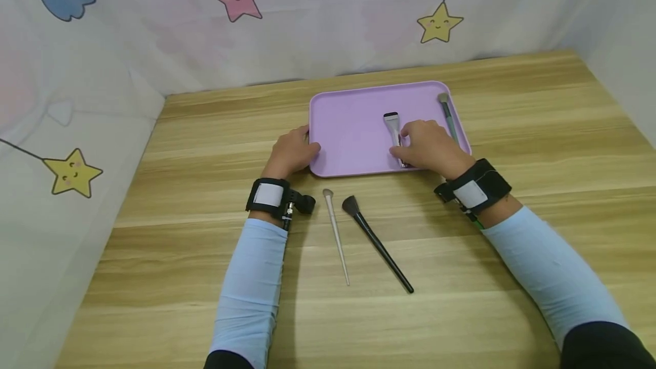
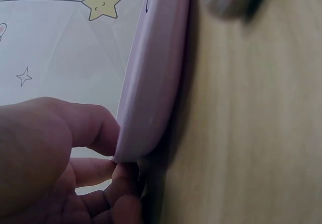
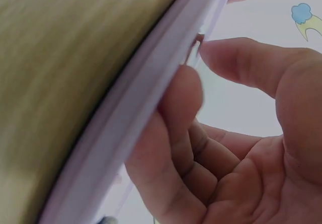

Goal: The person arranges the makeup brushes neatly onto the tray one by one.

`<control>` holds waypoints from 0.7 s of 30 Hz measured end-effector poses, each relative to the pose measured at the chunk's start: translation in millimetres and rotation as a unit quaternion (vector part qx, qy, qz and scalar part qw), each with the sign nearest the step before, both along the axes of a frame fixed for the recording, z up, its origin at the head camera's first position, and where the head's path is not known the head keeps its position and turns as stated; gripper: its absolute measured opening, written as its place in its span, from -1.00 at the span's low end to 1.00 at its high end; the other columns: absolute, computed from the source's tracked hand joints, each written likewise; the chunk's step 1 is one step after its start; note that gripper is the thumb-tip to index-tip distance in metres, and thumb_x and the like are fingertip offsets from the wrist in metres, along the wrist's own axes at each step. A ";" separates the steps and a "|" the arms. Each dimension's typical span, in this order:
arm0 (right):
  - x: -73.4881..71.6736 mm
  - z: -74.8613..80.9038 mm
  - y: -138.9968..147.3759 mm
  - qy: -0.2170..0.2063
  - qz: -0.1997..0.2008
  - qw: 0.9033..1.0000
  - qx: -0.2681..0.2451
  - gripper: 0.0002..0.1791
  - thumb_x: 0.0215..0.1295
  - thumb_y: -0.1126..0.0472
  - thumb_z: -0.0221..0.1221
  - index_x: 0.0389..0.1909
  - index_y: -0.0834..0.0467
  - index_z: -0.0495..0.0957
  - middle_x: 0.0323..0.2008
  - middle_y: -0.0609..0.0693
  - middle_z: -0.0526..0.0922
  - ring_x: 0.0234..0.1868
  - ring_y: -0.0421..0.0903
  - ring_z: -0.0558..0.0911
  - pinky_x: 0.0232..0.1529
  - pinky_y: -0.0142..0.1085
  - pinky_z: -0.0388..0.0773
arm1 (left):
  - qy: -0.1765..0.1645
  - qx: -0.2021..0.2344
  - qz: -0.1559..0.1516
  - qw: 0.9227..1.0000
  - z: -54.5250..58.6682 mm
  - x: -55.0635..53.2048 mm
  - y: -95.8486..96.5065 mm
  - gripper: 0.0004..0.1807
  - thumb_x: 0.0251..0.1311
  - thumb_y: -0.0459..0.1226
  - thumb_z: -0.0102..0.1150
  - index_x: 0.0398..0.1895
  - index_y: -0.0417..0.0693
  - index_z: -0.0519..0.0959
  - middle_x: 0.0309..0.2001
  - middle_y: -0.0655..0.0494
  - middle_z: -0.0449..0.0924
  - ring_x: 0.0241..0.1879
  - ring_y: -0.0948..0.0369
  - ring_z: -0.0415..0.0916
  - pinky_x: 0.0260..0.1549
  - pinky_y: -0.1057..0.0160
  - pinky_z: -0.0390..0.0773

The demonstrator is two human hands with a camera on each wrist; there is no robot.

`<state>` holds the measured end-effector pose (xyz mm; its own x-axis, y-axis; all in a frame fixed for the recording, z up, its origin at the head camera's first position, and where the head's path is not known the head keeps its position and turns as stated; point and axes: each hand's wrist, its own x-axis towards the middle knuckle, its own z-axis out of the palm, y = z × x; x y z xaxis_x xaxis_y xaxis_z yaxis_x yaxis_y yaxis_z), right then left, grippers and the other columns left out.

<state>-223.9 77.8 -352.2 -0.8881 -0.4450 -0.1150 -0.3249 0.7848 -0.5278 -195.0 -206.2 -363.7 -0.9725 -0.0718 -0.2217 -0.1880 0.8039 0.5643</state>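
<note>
A lilac tray (image 1: pixel 351 124) lies toward the back of the table. At its left end my left hand (image 1: pixel 291 152) grips the rim, the thumb (image 2: pixel 95 128) over the edge and the other fingers curled at the outer side. Inside the tray is a flat makeup brush (image 1: pixel 392 121) with a pale handle and dark bristle tip. My right hand (image 1: pixel 433 144) pinches its handle near the tray's front edge, thumb and fingertips close together in the right wrist view. Part of the handle is hidden by the fingers. Along the tray's right side rests a makeup brush (image 1: pixel 447 115) with a green handle.
In front of the tray, a thin pale makeup brush (image 1: pixel 336 235) and a larger black makeup brush (image 1: pixel 379 246) lie on the wooden table (image 1: pixel 179 255), between the forearms. A white curtain (image 1: pixel 307 33) printed with stars hangs behind the table's far edge.
</note>
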 end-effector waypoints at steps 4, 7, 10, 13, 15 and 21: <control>2.3 4.2 1.1 0.008 0.002 1.000 -0.002 -0.43 0.33 0.05 0.26 0.13 0.44 0.54 -0.46 0.15 0.63 -0.52 0.01 0.52 -0.47 -0.19 0.41 | 0.000 -0.005 0.001 1.000 -0.8 -0.8 -0.4 -0.27 0.30 -0.16 -0.01 0.54 -0.16 0.22 0.42 -0.17 0.33 0.17 -0.05 0.36 0.19 -0.01 0.38; 5.2 8.5 1.9 0.019 0.005 1.000 -0.004 -0.48 0.32 0.04 0.27 0.07 0.42 0.58 -0.52 0.11 0.60 -0.53 0.00 0.51 -0.47 -0.19 0.39 | -0.001 -0.004 0.002 1.000 -1.2 -1.4 -0.6 -0.27 0.30 -0.16 -0.01 0.54 -0.16 0.22 0.42 -0.17 0.33 0.16 -0.05 0.36 0.18 -0.01 0.38; 8.5 12.6 1.1 0.029 0.008 1.000 -0.004 -0.53 0.31 0.05 0.28 0.00 0.38 0.61 -0.59 0.07 0.54 -0.58 -0.03 0.48 -0.51 -0.20 0.37 | -0.002 -0.001 0.004 1.000 0.0 -0.8 -0.4 -0.27 0.31 -0.16 -0.01 0.55 -0.16 0.22 0.42 -0.18 0.33 0.14 -0.06 0.37 0.15 -0.01 0.40; 11.5 15.8 -0.8 0.036 0.012 0.999 0.000 -0.57 0.30 0.04 0.29 -0.06 0.34 0.64 -0.62 0.04 0.50 -0.60 -0.05 0.46 -0.54 -0.22 0.35 | -0.001 0.004 0.005 1.000 1.7 0.5 0.2 -0.27 0.30 -0.16 -0.01 0.55 -0.16 0.21 0.41 -0.18 0.34 0.13 -0.06 0.37 0.12 0.00 0.41; 13.1 17.0 -1.9 0.038 0.015 0.999 0.003 -0.59 0.28 0.02 0.29 -0.09 0.31 0.66 -0.62 0.03 0.50 -0.60 -0.06 0.46 -0.56 -0.23 0.34 | -0.003 0.006 0.006 1.000 2.5 1.1 0.8 -0.27 0.30 -0.16 -0.01 0.55 -0.16 0.21 0.41 -0.19 0.34 0.12 -0.07 0.38 0.10 0.00 0.42; 16.5 19.4 -3.0 0.044 0.023 0.999 0.007 -0.62 0.26 0.01 0.31 -0.15 0.28 0.67 -0.61 0.02 0.49 -0.59 -0.05 0.47 -0.56 -0.22 0.35 | -0.006 0.006 0.007 1.000 2.1 0.7 2.8 -0.27 0.31 -0.16 -0.01 0.55 -0.17 0.19 0.42 -0.20 0.33 0.12 -0.07 0.37 0.09 0.00 0.42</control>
